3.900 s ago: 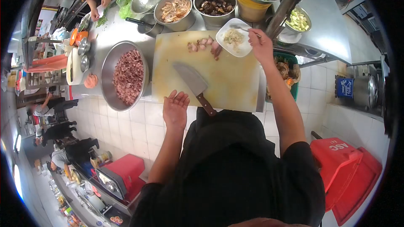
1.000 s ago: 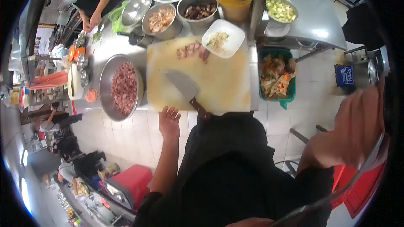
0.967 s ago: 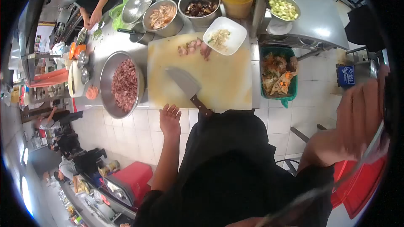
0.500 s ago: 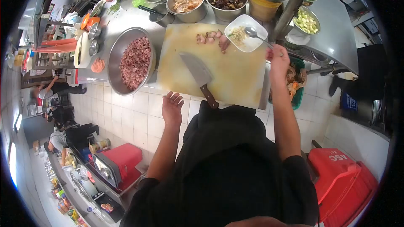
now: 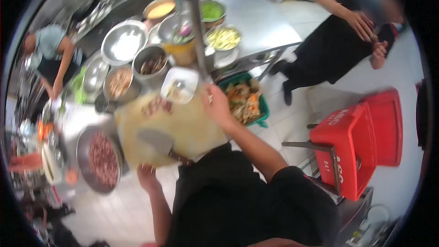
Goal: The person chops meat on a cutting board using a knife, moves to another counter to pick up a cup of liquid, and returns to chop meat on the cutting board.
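Observation:
My right hand (image 5: 215, 104) is at the right edge of the cutting board (image 5: 196, 123), fingers curled in, beside a white bowl (image 5: 188, 77). Blur hides what its fingers hold. In the bowl are a spoon (image 5: 179, 83) and pale chopped bits. My left hand (image 5: 147, 176) hangs at the board's near edge, fingers slightly bent, holding nothing. A wide knife (image 5: 157, 140) lies flat on the board, its dark handle toward me. Small pinkish pieces (image 5: 155, 107) lie near the board's far edge. Left of the board stands a steel bowl (image 5: 87, 167) of diced reddish pieces.
Steel pots and bowls crowd the far side, near an upright metal post (image 5: 196, 32). A green crate (image 5: 261, 121) of scraps is at right, with a red bin (image 5: 336, 142) beyond. One person (image 5: 329, 50) stands at right; another (image 5: 55, 55) works at far left.
My view has swung to the right, bringing the person and red bin at right fully into view. My left hand has come to the board's edge. The knife stays on the board.

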`<act>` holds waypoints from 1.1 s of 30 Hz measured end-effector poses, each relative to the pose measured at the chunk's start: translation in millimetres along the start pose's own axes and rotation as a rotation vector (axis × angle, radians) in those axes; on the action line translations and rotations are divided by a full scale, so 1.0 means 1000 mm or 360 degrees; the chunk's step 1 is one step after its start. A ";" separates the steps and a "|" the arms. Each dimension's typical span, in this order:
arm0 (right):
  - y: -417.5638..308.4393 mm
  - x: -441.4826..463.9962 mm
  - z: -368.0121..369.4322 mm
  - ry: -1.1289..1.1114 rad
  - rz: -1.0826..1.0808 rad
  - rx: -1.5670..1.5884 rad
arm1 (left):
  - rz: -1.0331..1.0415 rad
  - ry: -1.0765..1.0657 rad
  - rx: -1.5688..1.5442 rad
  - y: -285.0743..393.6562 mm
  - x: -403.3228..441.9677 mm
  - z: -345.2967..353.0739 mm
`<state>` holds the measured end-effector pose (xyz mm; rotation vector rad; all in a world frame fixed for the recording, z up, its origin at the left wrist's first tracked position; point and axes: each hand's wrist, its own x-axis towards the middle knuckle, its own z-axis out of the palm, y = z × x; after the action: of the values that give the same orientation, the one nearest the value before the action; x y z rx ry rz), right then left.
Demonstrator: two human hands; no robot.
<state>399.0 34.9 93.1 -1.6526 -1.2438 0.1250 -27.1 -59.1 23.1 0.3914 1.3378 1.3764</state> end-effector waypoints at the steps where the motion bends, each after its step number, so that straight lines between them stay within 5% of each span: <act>1: -0.025 0.010 -0.023 -0.0022 0.0028 0.0211 | -0.0051 0.0007 0.0006 0.003 0.009 0.000; 4: -0.121 0.027 -0.091 -0.0137 -0.0197 0.0622 | -0.0077 0.0032 0.0096 0.018 0.017 0.022; 10: -0.285 0.023 -0.167 -0.0217 -0.1240 0.0615 | -0.0077 -0.0241 0.0080 0.042 0.054 0.042; 11: -0.305 0.019 -0.173 -0.0239 -0.1346 0.0645 | 0.0212 -0.0471 0.0065 0.042 0.041 0.057; 13: -0.341 0.010 -0.179 -0.0299 -0.1550 0.0716 | 0.0290 -0.0641 0.0042 0.049 0.032 0.070; 22: -0.430 -0.031 -0.165 -0.0379 -0.1761 0.0571 | 0.0076 -0.0745 0.0043 0.042 0.063 0.059; 26: -0.452 -0.032 -0.164 -0.0473 -0.2130 0.0221 | 0.0032 -0.0756 0.0046 0.040 0.076 0.050; 30: -0.463 -0.047 -0.162 -0.0684 -0.1970 0.0186 | 0.0003 -0.0757 0.0042 0.036 0.085 0.036; 33: -0.468 -0.057 -0.157 -0.0490 -0.2003 0.0217 | -0.0023 -0.0752 0.0012 0.033 0.093 0.019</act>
<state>159.5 -135.0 493.8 -0.5134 -2.2266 -0.3183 -56.4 36.6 15.8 0.6646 0.9524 1.1731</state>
